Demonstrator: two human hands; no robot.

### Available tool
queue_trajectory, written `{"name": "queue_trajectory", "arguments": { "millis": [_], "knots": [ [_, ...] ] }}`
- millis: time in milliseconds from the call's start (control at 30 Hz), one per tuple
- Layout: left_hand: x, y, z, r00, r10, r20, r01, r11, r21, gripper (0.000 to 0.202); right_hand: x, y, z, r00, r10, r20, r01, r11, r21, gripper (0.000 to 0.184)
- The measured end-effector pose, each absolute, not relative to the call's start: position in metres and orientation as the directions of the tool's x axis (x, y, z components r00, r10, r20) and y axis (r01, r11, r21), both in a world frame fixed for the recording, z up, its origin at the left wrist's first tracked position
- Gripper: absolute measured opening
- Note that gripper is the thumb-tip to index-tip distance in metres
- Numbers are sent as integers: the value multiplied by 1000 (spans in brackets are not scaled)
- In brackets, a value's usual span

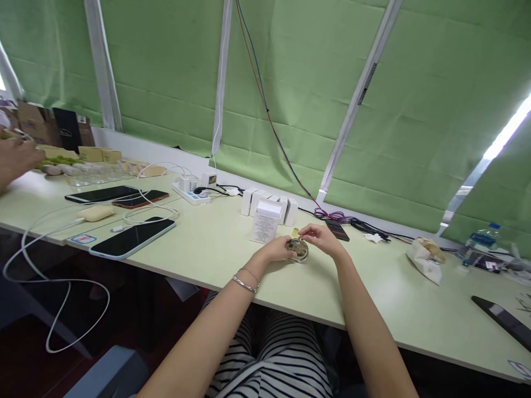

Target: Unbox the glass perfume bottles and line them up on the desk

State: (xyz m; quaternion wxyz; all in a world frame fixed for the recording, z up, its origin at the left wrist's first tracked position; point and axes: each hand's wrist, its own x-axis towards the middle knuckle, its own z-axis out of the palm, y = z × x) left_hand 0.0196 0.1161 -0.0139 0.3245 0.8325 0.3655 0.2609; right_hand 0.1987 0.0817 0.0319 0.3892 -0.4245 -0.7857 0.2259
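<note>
My left hand (277,250) is closed around the near left side of a small round clear-and-metallic object (302,252), low over the table. What lies inside its rim is too small to make out. My right hand (322,239) pinches at the far edge of this object, and whatever is between its fingertips cannot be made out. A small yellow piece (295,232) shows just beyond the fingers. Behind my left hand stands a white box (264,224) with printed text on its front.
Several small white boxes (256,202) stand in a row by the wall. Phones (133,237), white cables and a power strip (191,193) lie to the left. At far left, another person's hand (19,157) is over the table. A water bottle (480,241) and crumpled wrapper (425,258) sit right.
</note>
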Motion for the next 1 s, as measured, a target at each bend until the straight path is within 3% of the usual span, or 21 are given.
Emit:
{"name": "queue_trajectory", "arguments": {
  "millis": [1000],
  "knots": [
    [19, 114, -12, 592, 784, 187, 437, -508, 743, 30, 198, 84, 30, -329, 850, 411, 412, 520, -748, 17]
  ]
}}
